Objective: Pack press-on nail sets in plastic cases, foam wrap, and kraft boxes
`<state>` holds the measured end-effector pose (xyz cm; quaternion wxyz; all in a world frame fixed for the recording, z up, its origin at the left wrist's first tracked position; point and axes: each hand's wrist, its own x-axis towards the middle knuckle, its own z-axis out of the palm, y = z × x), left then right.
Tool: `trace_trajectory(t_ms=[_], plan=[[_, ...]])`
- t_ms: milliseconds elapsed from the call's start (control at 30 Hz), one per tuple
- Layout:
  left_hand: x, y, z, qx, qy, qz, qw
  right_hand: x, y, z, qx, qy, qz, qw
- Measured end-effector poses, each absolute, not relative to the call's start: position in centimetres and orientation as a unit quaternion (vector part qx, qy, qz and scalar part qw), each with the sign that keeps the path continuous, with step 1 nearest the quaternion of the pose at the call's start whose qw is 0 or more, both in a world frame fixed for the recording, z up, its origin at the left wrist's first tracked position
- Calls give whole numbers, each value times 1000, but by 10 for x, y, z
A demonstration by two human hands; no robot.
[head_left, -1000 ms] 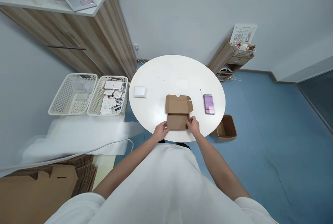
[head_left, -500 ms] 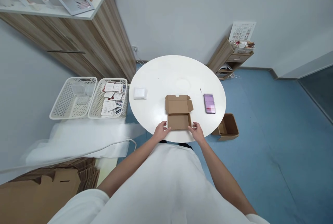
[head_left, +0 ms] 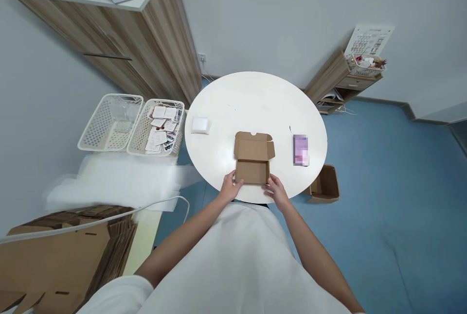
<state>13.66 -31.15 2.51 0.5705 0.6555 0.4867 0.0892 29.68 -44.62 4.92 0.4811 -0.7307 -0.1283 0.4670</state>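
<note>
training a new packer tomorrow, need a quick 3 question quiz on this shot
1. True or false: the cardboard box between the left hand and the right hand has its lid shut.
2. What lies on the round table to the person's right of the box? A: a purple packet; B: a mug; C: scissors.
3. Fill in: of the two white baskets, the empty basket is ____ from the table than the basket of cards.

Key: 1 false, the lid is folded open. 2 A. 3 farther.
</note>
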Motion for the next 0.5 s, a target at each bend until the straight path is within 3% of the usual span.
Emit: trace_trajectory(t_ms=[233, 500], plan=[[167, -305, 40, 626, 471, 143, 605, 324, -431, 51, -694, -48, 486, 529], [199, -299, 41, 582, 541, 144, 589, 359, -425, 45, -662, -92, 517, 534]])
